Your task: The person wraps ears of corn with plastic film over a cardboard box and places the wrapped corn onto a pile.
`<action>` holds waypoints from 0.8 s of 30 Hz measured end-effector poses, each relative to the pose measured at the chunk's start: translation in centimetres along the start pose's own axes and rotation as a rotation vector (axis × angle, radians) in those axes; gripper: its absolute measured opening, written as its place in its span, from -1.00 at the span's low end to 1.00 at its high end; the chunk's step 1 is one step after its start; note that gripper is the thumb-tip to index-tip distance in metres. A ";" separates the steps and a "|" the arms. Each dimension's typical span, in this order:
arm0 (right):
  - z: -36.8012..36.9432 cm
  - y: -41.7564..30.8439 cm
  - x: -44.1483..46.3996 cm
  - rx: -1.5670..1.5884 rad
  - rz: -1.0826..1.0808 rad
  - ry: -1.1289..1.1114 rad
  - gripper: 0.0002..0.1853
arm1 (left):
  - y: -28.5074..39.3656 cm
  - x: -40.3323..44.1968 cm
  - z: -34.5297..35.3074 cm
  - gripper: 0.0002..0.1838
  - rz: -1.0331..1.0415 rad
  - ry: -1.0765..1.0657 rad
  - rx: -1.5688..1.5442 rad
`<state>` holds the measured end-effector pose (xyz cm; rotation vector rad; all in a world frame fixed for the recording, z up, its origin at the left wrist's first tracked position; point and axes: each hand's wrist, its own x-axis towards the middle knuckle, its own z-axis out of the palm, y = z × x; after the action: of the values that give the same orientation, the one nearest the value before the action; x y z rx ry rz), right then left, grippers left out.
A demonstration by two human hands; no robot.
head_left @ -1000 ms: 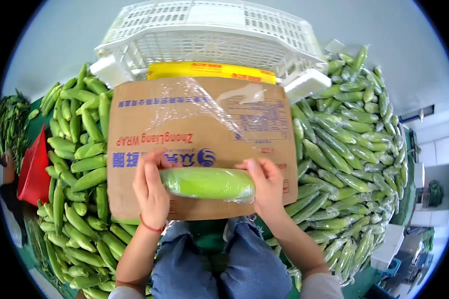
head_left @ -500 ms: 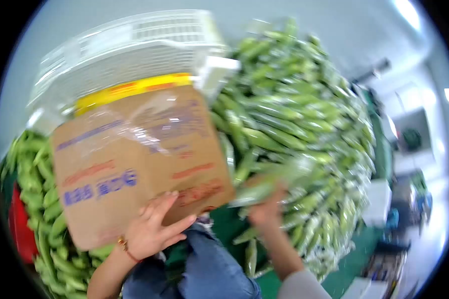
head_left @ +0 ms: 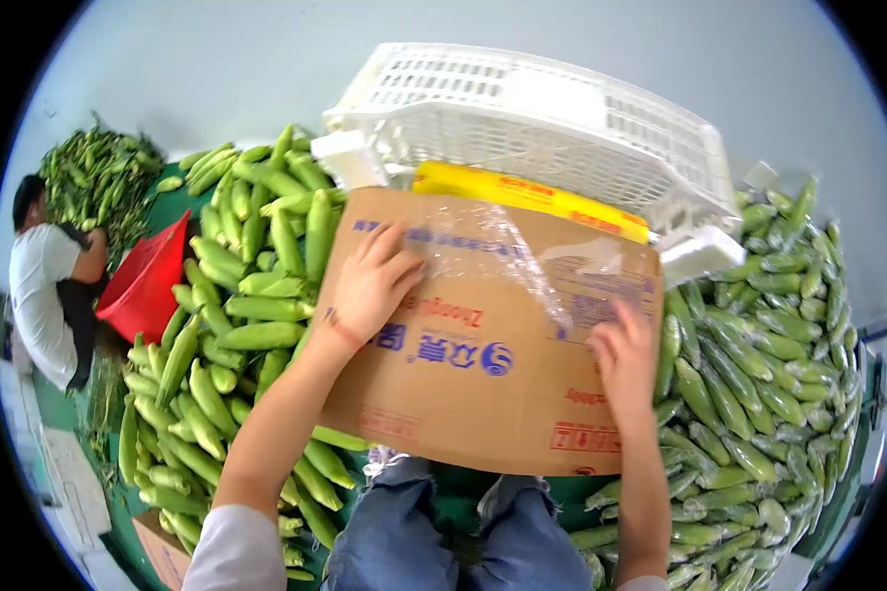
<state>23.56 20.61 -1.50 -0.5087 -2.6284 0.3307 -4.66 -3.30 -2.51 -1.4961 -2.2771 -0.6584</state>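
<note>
A brown cardboard box (head_left: pixel 522 404) with blue and red print lies across my lap, clear plastic film (head_left: pixel 522 258) spread over its top. Above its upper left part is my left hand (head_left: pixel 376 281), slightly blurred, fingers bent and apart beside the film's left end. My right hand (head_left: pixel 623 366) rests over the box's right side, fingers loosely curled and a little apart, near the printed text. In neither hand can I make out a held thing. Behind the box runs a yellow strip (head_left: pixel 532 197) with red lettering, in front of a white plastic crate (head_left: pixel 552 133).
Unwrapped green corn cobs (head_left: pixel 266 310) are heaped on the left, film-wrapped cobs (head_left: pixel 749 394) on the right. Beyond the left heap stand a red tub (head_left: pixel 148 281) and a person in a white shirt (head_left: pixel 41 286) by a pile of green husks or cobs (head_left: pixel 99 182).
My view has swung left. My right hand has let go of a wrapped corn cob at the right heap and come back over the box. My left hand has moved up the box.
</note>
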 end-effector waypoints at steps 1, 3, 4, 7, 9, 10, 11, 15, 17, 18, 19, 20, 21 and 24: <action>0.8 0.6 1.5 -0.089 -0.057 0.037 -0.89 | -1.9 1.2 1.3 -0.65 0.097 -0.031 -0.022; 0.8 -0.2 2.3 0.085 0.126 0.010 -0.89 | -2.9 1.3 1.2 -0.82 0.113 -0.114 -0.076; 1.1 1.1 1.2 0.120 0.193 -0.013 -0.91 | -2.9 1.0 0.4 -0.88 0.031 -0.152 -0.113; -0.7 2.0 -4.3 0.626 0.502 0.107 -0.90 | -2.7 -3.2 -4.2 -0.93 0.249 -0.004 -0.214; -2.8 1.5 -8.1 0.576 0.461 -0.004 -0.92 | -1.0 -7.9 -8.4 -0.85 0.247 -0.057 -0.207; -3.3 1.1 -10.0 0.572 0.476 -0.092 -0.93 | -0.5 -11.0 -9.2 -0.82 0.298 -0.025 -0.204; -3.5 0.5 -11.9 0.576 0.479 -0.171 -0.94 | 0.6 -14.2 -9.8 -0.79 0.297 -0.038 -0.188; -3.5 -2.0 -15.2 0.587 0.458 -0.275 -0.93 | -0.3 -23.9 -9.9 -0.85 0.152 -0.120 -0.330; -3.9 -2.8 -14.8 0.519 0.446 -0.309 -0.93 | -6.1 -25.9 -8.8 -0.74 -0.222 0.026 0.071; -4.1 -3.2 -14.1 0.481 0.442 -0.324 -0.93 | -9.3 -26.0 -7.8 -0.63 -0.516 0.078 0.191; -4.2 -4.1 -13.6 0.495 0.518 -0.293 -0.92 | -14.3 -25.8 -6.7 -0.51 -0.507 -0.093 0.398; -4.2 -4.4 -13.1 0.458 0.489 -0.303 -0.92 | -18.2 -26.2 -5.5 -0.42 -0.453 -0.369 0.586; -4.0 -4.3 -12.6 0.416 0.464 -0.307 -0.92 | -20.5 -27.1 -5.9 -0.38 -0.487 -0.577 0.488; -4.5 -4.4 -11.8 0.280 0.334 -0.304 -0.94 | -23.6 -25.8 -6.4 -0.32 -0.455 -0.925 0.407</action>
<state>34.19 12.56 -0.63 -0.8583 -2.7094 0.9320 -16.21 -34.54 -14.94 -1.2022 -3.1957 0.5341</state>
